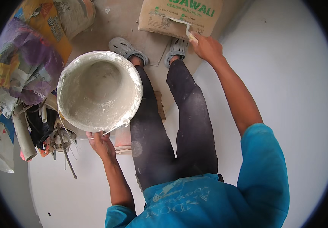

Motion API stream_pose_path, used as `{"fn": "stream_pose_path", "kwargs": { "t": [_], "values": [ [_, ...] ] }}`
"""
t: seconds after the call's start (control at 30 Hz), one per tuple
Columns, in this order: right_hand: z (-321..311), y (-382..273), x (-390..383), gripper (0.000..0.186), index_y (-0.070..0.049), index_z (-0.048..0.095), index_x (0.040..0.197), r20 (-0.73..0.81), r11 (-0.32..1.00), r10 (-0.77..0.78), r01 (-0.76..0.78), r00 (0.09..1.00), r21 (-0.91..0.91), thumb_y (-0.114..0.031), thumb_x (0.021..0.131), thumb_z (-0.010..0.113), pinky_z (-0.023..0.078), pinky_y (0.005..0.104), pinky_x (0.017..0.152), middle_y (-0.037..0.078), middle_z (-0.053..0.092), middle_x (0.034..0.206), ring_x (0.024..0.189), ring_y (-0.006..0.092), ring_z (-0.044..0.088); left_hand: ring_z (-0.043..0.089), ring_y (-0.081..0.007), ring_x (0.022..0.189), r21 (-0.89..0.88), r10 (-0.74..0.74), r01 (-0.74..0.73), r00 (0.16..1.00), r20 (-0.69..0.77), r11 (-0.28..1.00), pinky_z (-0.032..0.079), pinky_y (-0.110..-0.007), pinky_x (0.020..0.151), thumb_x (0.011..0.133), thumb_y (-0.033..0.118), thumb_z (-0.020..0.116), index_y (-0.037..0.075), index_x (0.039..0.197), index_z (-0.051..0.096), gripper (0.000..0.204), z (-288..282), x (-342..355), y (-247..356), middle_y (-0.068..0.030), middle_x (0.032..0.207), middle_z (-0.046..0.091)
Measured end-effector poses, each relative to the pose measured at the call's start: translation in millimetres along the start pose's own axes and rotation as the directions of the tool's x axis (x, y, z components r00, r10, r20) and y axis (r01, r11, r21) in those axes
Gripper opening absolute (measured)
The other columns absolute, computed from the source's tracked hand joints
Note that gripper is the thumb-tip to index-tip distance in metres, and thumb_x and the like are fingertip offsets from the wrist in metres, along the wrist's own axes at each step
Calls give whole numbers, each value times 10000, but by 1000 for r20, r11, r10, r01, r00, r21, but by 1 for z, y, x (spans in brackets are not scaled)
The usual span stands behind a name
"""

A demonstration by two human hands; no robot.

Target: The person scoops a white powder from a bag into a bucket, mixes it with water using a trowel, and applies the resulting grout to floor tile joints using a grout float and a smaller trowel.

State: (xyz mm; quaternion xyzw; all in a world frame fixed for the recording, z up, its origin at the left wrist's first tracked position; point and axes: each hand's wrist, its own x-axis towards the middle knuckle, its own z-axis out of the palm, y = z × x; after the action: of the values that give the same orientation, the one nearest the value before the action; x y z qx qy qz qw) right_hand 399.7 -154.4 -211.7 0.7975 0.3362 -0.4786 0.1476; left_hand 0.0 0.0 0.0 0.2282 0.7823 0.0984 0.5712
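My left hand point(100, 144) is closed around the wire handle at the near side of a pale bucket point(72, 93), whose inside is smeared with dried, powdery residue. The bucket's open top faces me. At the top of the view my right hand point(206, 48) grips a pale strip point(188, 29) at the lower edge of a brown paper sack point(156, 13) with green printing. I cannot tell whether this strip is torn paper or a separate thing. My feet in grey clogs point(124, 51) are beside the sack and bucket.
Crumpled plastic sacks point(31, 60) are heaped at the left, above pipes point(24, 135), rods and other clutter. A dusty pale object point(72, 17) stands at the upper left. A pink container point(122, 142) shows behind the bucket, near a cardboard piece point(160, 104). A white wall runs along the right.
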Motion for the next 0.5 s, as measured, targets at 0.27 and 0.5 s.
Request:
{"fn": "stream_pose_path", "kwargs": {
  "t": [0.27,0.5],
  "values": [
    [-6,100,-51,429,-265,540,1352,79,985,171,-172,982,5,-410,954,473,512,450,864,118,683,1129,1037,315,652,557,-255,1143,7,35,-35,999,-9,999,464,-434,982,887,45,493,40,1367,371,496,81,-21,-52,-152,1305,504],
    [26,189,-11,450,-300,534,1362,46,983,184,-183,982,-20,-464,945,494,516,440,836,110,700,1057,984,300,666,562,-243,1113,54,34,-35,999,11,998,485,-424,946,858,26,496,32,1372,371,529,154,-47,-79,-144,1285,511]
  ]
}}
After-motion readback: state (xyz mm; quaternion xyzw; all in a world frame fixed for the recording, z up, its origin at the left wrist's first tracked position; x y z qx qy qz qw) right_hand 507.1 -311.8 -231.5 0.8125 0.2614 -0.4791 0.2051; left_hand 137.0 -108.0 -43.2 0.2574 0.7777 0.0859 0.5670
